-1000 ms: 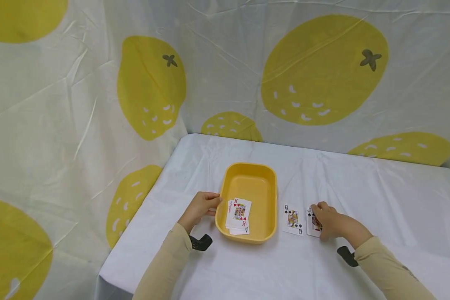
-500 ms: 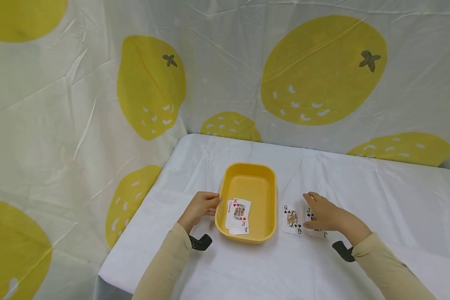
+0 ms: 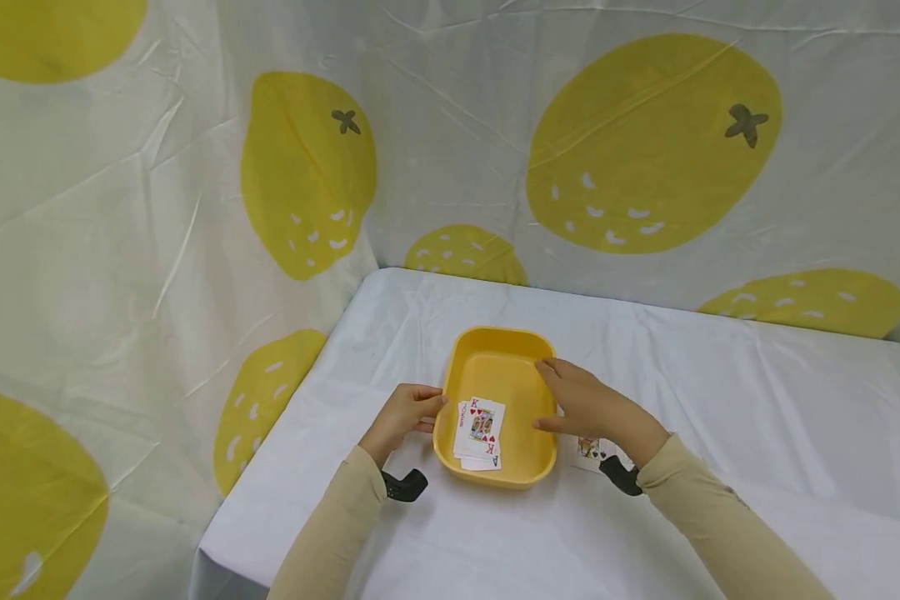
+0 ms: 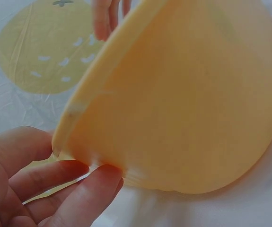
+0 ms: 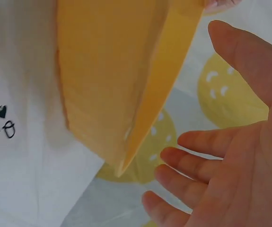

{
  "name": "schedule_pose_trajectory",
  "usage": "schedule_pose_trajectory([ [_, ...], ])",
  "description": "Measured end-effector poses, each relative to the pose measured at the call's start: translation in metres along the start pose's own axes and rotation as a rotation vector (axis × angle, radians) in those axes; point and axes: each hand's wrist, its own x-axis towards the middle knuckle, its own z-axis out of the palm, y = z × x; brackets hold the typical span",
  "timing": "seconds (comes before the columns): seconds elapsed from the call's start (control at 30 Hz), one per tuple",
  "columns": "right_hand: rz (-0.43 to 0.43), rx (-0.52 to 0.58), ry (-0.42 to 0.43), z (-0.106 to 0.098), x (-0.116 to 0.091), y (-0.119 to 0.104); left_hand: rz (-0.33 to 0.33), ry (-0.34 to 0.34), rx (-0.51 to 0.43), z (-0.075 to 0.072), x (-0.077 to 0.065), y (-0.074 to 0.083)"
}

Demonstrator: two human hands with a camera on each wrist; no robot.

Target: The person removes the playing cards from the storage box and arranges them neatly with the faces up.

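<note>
A yellow plastic tray stands on the white cloth. My left hand grips its left rim; in the left wrist view the thumb and fingers pinch the edge from both sides. Inside the tray, towards its near left, lies a small overlapping pile of playing cards with the king of hearts uppermost. My right hand is at the tray's right rim, fingers spread and holding nothing. Partly hidden under the right hand and wrist is the queen of spades; its corner also appears in the right wrist view.
The table's white cloth is bounded at the back and left by hanging fabric printed with lemons. Each wrist wears a black strap piece. The table's left edge runs close to my left forearm.
My right hand has let go of the jack of spades, lifted off it and moved left, over the queen, to the tray's right rim. The left hand keeps its grip on the tray.
</note>
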Motion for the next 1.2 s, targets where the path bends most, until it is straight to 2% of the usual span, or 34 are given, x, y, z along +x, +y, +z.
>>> schedule_pose_trajectory([
  [0.27,-0.033,-0.013,-0.068,0.002,0.036,-0.029,-0.009,0.0,0.008,-0.001,-0.001,0.001],
  [0.5,0.015,0.0,-0.167,0.013,0.063,-0.049,-0.009,-0.012,0.002,-0.001,0.002,0.0],
  [0.67,0.022,-0.052,-0.211,0.021,0.077,-0.054,-0.007,-0.016,0.003,-0.001,0.002,-0.001],
  [0.8,0.048,-0.068,-0.255,0.031,0.086,-0.055,-0.008,-0.008,0.01,-0.001,0.001,0.0],
  [1.0,0.168,-0.016,-0.322,0.045,0.089,-0.057,-0.025,0.002,0.026,0.0,0.001,0.002],
  [1.2,0.154,-0.099,-0.301,0.06,0.093,-0.061,-0.019,-0.013,0.006,-0.001,0.0,0.002],
])
